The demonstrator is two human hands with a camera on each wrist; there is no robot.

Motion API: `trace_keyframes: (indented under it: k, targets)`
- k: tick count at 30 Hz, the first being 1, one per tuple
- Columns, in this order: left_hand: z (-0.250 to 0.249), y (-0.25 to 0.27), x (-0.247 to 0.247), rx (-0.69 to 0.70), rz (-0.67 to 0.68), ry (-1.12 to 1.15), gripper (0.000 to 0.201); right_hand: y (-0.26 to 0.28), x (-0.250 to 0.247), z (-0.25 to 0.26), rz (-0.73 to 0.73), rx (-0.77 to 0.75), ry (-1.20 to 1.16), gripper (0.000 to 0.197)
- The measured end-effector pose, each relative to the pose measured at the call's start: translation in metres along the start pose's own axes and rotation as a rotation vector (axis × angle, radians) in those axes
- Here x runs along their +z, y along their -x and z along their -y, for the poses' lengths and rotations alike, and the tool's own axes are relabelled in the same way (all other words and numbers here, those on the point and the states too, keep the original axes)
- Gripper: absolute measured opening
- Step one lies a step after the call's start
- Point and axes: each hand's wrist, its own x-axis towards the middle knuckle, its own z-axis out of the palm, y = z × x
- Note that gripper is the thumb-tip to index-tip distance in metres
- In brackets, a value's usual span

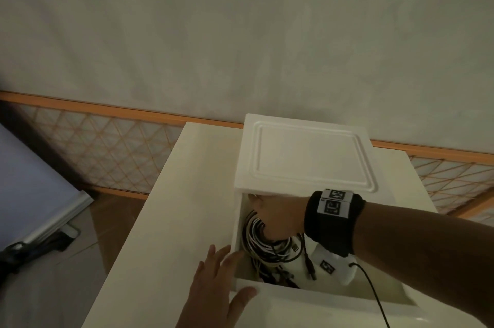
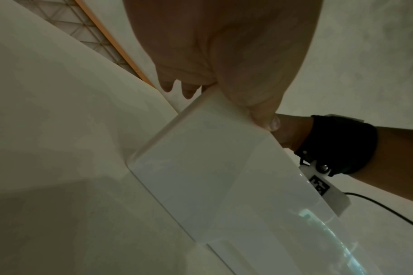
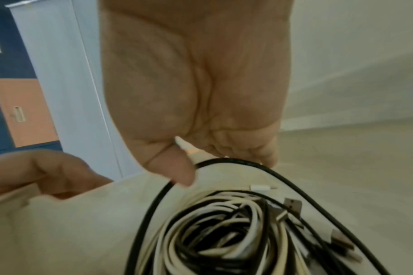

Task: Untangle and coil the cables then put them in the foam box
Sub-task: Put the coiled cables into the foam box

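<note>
A white foam box (image 1: 242, 223) sits on a pale worktop (image 1: 171, 210), its opening facing up. A white lid (image 1: 304, 156) covers the far part of the box and hides that part of the inside.

The right hand (image 1: 278, 216) reaches down into the box from the right. In the head view its fingers are hidden under the lid edge and behind the hand's own back. The right wrist view shows them curled, with the thumb (image 3: 177, 167) closed round a black cable (image 3: 151, 208) and a white connector end at the palm. A black wrist strap (image 1: 331, 223) carries printed square markers.

Below the hand lies a bundle of coiled cables (image 1: 267, 244), black and white loops lying flat on the box floor, with USB plugs sticking out toward the right. Individual cables in the bundle cannot be told apart, and motion blur softens them in the wrist view.

The left hand (image 1: 213, 285) rests on the near left corner of the box, fingers straight and spread along the left wall, thumb pressed on the near rim. Its wrist is cut off by the lower frame edge.

Beyond the worktop, an orange lattice rail (image 1: 107, 146) meets a plain wall.
</note>
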Motion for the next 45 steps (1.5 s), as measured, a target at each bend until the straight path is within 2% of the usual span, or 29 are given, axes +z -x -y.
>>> trace_keyframes:
  k: [3,5,10,14,16,18,20,21,23,24,26,27,29,30,32,35,37,38,40,42,45]
  targets:
    - [-0.009,0.004,-0.006,0.003,-0.005,-0.037,0.093,0.0,0.008,-0.002,0.086,-0.036,0.136,0.099]
    - [-0.012,0.005,-0.008,-0.007,-0.008,-0.047,0.096,-0.006,0.02,-0.002,0.156,-0.056,0.169,0.106]
    - [-0.012,0.003,-0.008,-0.009,0.006,-0.036,0.094,-0.028,0.059,0.008,0.067,0.014,0.211,0.102]
    - [-0.007,0.003,-0.002,0.002,-0.044,0.01,0.089,-0.022,0.052,0.002,0.105,0.013,0.162,0.108]
    - [-0.007,0.004,0.0,0.005,-0.071,0.012,0.094,-0.016,0.04,0.002,0.105,0.023,0.086,0.11]
    - [-0.009,0.007,-0.002,0.017,-0.082,0.018,0.104,-0.005,0.027,0.008,0.078,0.043,0.014,0.096]
    - [-0.009,0.011,-0.004,0.027,-0.116,0.083,0.108,0.011,0.011,0.014,-0.078,0.064,-0.161,0.058]
    - [-0.009,0.014,-0.004,0.024,-0.14,0.135,0.108,0.025,-0.004,0.019,-0.077,0.073,-0.208,0.042]
    - [-0.006,0.021,0.001,0.002,-0.228,0.259,0.106,0.057,-0.023,0.018,-0.231,0.083,-0.22,0.038]
    - [-0.003,0.025,0.005,-0.031,-0.294,0.332,0.1,0.073,-0.03,0.016,-0.286,0.093,-0.199,0.041]
    - [0.0,0.034,0.009,-0.183,-0.389,0.471,0.075,0.106,-0.033,0.008,-0.308,0.238,-0.229,0.037]
    - [0.003,0.038,0.012,-0.283,-0.386,0.516,0.059,0.123,-0.025,0.003,-0.359,0.335,-0.234,0.031]
    - [0.01,0.046,0.015,-0.462,-0.213,0.498,0.026,0.157,0.008,-0.009,-0.391,0.605,-0.274,0.028]
    - [0.009,0.05,0.016,-0.541,-0.1,0.519,0.019,0.175,0.029,-0.014,-0.361,0.748,-0.335,0.028]
    - [0.011,0.051,0.022,-0.637,0.042,0.739,0.017,0.206,0.076,-0.018,-0.283,0.949,-0.593,0.03]
    - [0.003,0.053,0.026,-0.646,0.07,1.092,0.021,0.225,0.122,-0.002,-0.191,1.087,-1.124,0.052]
    - [-0.015,0.052,0.024,-0.617,0.091,1.262,0.022,0.215,0.141,0.011,-0.342,1.015,-1.587,0.057]
    - [-0.024,0.051,0.021,-0.607,0.099,1.353,0.014,0.207,0.146,0.017,-0.457,0.931,-1.848,0.059]
    - [-0.034,0.042,0.018,-0.612,0.076,1.465,0.013,0.189,0.152,0.025,-0.67,0.735,-2.305,0.068]
    - [-0.039,0.029,0.014,-0.608,0.059,1.517,0.012,0.176,0.151,0.028,-0.827,0.576,-2.565,0.082]
    - [-0.041,0.005,0.003,-0.57,0.042,1.605,0.011,0.16,0.148,0.019,-0.95,0.429,-2.697,0.084]
